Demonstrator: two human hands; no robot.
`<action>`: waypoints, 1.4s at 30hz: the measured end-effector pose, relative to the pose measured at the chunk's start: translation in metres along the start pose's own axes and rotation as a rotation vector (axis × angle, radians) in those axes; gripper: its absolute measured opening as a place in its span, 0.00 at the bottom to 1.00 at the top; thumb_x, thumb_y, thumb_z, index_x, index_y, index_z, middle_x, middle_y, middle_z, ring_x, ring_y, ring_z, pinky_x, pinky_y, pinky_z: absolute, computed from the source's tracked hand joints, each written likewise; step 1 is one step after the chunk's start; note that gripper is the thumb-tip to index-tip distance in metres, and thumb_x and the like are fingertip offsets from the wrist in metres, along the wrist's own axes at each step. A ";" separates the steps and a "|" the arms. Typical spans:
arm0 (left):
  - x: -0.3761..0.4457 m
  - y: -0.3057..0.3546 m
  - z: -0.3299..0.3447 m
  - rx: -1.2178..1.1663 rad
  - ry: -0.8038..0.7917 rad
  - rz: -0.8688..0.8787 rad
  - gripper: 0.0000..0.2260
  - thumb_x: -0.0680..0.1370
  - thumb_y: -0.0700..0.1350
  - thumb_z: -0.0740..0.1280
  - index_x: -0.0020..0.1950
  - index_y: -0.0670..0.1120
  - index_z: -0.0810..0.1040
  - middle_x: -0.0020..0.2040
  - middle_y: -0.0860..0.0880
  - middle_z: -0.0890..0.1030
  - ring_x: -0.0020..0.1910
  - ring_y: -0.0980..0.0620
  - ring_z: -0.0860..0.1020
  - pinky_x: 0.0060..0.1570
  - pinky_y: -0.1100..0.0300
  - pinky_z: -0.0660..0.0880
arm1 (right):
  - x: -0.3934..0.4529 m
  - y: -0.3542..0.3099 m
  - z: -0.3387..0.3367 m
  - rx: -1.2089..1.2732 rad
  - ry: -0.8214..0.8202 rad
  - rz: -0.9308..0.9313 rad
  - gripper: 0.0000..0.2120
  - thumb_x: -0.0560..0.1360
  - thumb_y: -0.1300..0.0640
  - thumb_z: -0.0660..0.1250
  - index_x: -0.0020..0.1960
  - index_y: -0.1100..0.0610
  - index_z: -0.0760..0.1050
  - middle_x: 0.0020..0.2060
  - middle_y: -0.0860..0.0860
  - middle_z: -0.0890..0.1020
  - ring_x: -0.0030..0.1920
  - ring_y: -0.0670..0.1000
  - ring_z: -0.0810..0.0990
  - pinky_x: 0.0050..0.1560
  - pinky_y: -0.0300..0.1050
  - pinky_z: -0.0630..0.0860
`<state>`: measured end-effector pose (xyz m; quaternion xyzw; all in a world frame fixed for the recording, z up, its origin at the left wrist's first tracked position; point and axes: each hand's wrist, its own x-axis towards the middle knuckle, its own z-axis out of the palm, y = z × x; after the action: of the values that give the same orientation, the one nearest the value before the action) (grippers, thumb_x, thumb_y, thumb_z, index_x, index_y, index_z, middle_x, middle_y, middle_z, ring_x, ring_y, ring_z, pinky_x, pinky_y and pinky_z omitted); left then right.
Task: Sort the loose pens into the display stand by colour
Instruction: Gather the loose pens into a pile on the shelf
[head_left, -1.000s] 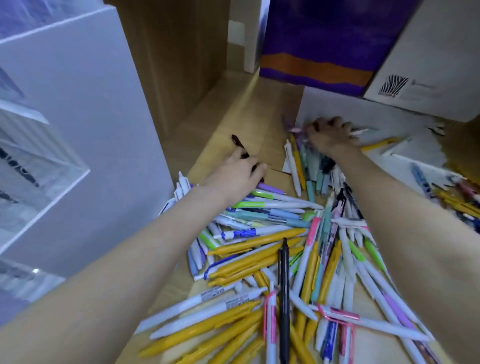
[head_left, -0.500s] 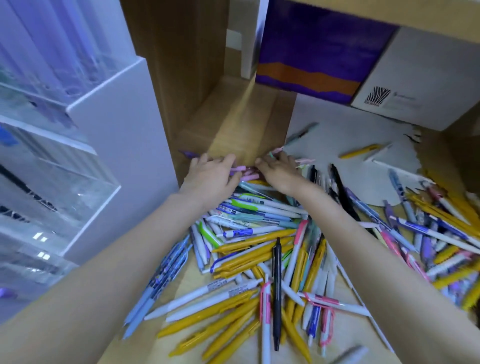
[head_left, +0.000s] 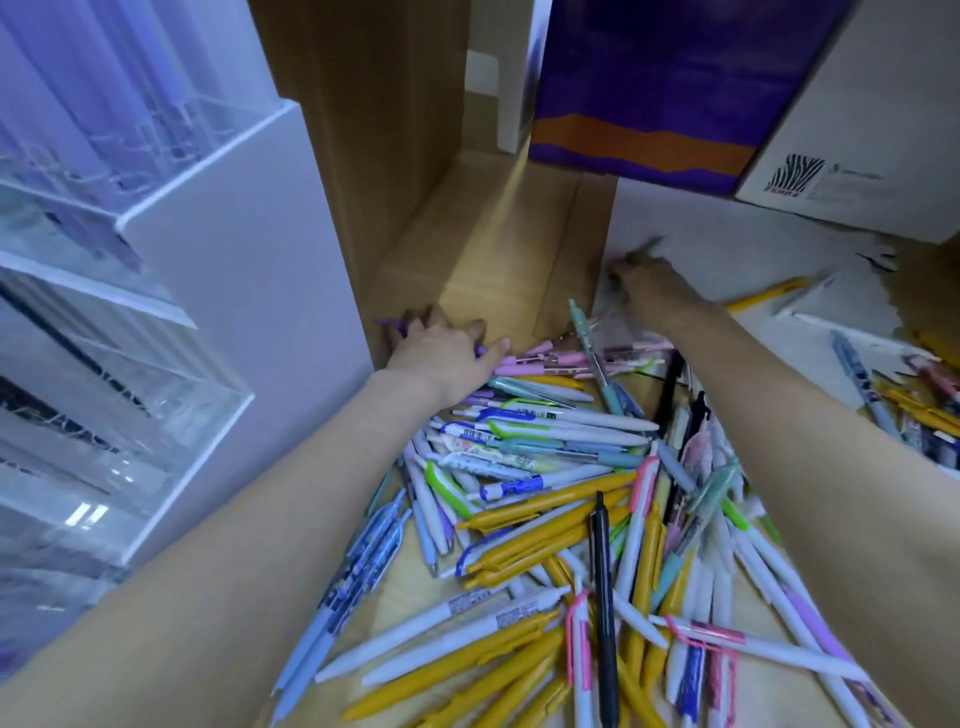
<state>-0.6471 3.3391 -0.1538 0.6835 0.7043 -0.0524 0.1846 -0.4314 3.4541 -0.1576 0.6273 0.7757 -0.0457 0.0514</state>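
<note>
Both hands are stretched out over a heap of loose pens (head_left: 561, 499) that is spread across a wooden shelf (head_left: 498, 234). Nearest the viewer, yellow (head_left: 540, 512), white and blue barrels are seen lying crossed over one another, with a single black pen (head_left: 602, 587) laid on top. Further out, the left hand (head_left: 441, 348) is closed around a small bunch of purple pens (head_left: 388, 325), whose tips are seen past the knuckles, close to the white side wall of the display stand (head_left: 228, 291). Just right of it a row of pink pens (head_left: 561, 359) has been laid side by side. Beyond these, the right hand (head_left: 649, 283) is curled over something dark at the edge of a sheet of white paper (head_left: 727, 244); because of motion blur, it cannot be told whether a pen is held there, though one probably is.

The gathering would be done best if only one colour were collected per bunch, the barrels turned the same way, and the bunch squared up before being carried to the stand's clear compartments (head_left: 93, 332) on the left, where purple pens appear already stored in the upper tier.

At the far end, a purple and orange box (head_left: 665, 88) and a white carton (head_left: 872, 119) are stood against the back, and more pens are scattered at the right edge.
</note>
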 end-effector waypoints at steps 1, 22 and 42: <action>-0.003 0.001 0.000 -0.016 0.020 0.010 0.25 0.79 0.63 0.46 0.73 0.55 0.62 0.71 0.39 0.60 0.69 0.36 0.59 0.68 0.44 0.57 | 0.000 0.004 0.005 -0.068 0.060 0.007 0.18 0.76 0.65 0.59 0.66 0.60 0.69 0.64 0.62 0.70 0.64 0.64 0.67 0.63 0.55 0.68; -0.070 0.031 0.030 0.001 0.002 0.223 0.26 0.76 0.67 0.41 0.73 0.64 0.50 0.74 0.48 0.58 0.70 0.41 0.55 0.68 0.37 0.49 | -0.131 0.000 0.002 0.178 -0.248 -0.063 0.20 0.80 0.41 0.47 0.70 0.41 0.62 0.64 0.53 0.66 0.66 0.59 0.60 0.65 0.56 0.57; -0.034 0.090 0.018 -0.834 0.324 0.035 0.03 0.78 0.43 0.63 0.47 0.44 0.71 0.29 0.52 0.68 0.30 0.50 0.68 0.27 0.59 0.61 | -0.036 0.132 0.030 0.080 0.001 0.044 0.25 0.77 0.66 0.56 0.73 0.54 0.62 0.72 0.58 0.61 0.71 0.62 0.60 0.67 0.59 0.63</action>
<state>-0.5551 3.3065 -0.1433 0.5617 0.6734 0.3469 0.3327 -0.2944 3.4428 -0.1829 0.6456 0.7594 -0.0752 0.0271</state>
